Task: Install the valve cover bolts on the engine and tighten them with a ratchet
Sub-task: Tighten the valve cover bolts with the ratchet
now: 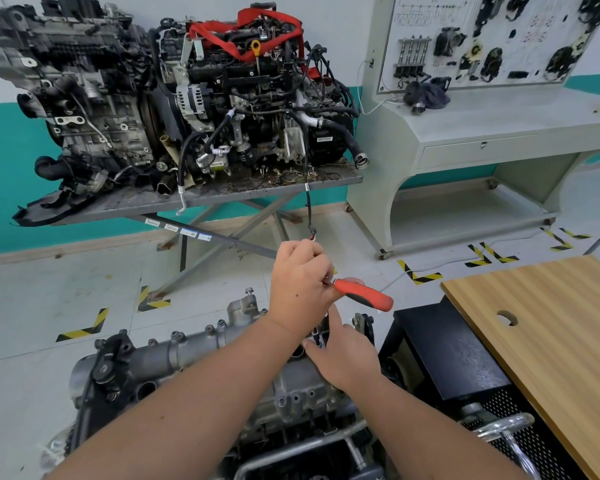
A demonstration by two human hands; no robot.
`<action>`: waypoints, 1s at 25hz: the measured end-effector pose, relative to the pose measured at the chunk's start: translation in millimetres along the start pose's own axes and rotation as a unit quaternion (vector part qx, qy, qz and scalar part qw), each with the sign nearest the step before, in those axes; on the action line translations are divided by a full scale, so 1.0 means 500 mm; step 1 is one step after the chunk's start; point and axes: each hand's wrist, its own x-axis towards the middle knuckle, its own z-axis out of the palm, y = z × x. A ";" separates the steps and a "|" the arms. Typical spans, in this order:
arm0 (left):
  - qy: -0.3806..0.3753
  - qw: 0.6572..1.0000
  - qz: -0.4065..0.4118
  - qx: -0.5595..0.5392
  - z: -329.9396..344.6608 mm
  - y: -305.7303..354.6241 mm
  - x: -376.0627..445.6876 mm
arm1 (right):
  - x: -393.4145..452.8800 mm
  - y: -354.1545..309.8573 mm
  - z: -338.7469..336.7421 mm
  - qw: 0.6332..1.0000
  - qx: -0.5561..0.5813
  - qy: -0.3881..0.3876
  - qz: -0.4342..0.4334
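A grey engine with its valve cover point(201, 351) stands low in front of me. My left hand point(302, 282) is closed over the head end of a ratchet point(364, 294), whose red and black handle sticks out to the right. A dark extension point(316, 332) runs down from under that hand to the cover's far right end. My right hand point(343, 355) rests there, thumb and fingers pinched around the extension's lower end. Several bolts point(208, 329) stand along the cover's far edge. The bolt under the socket is hidden.
Two more engines point(222, 98) sit on a metal scissor table point(222, 192) behind. A training console point(499, 116) stands at the back right. A wooden tabletop point(551, 334) and a black cabinet point(458, 358) are close on my right.
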 end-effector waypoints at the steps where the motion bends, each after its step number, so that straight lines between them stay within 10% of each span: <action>1: 0.004 1.000 -0.009 -0.001 0.001 0.001 -0.002 | -0.001 0.000 -0.001 1.000 0.001 0.004 -0.002; 8: -0.060 0.992 -0.053 -0.095 0.001 0.008 -0.014 | 0.001 -0.003 0.004 1.000 0.010 0.013 -0.007; 14: -0.047 0.921 -0.225 -0.315 0.013 0.058 -0.030 | 0.003 -0.005 -0.002 1.000 -0.002 -0.001 -0.008; 18: 0.040 0.590 -0.589 -0.551 0.017 0.064 0.032 | 0.001 -0.006 -0.004 1.000 0.006 -0.010 -0.011; 19: 0.026 0.561 -0.616 -0.553 0.017 0.058 0.038 | -0.001 -0.006 -0.004 1.000 0.008 -0.007 -0.007; 25: -0.131 0.604 -0.641 -0.455 -0.021 0.022 0.068 | 0.002 -0.002 0.003 1.000 0.011 0.000 0.006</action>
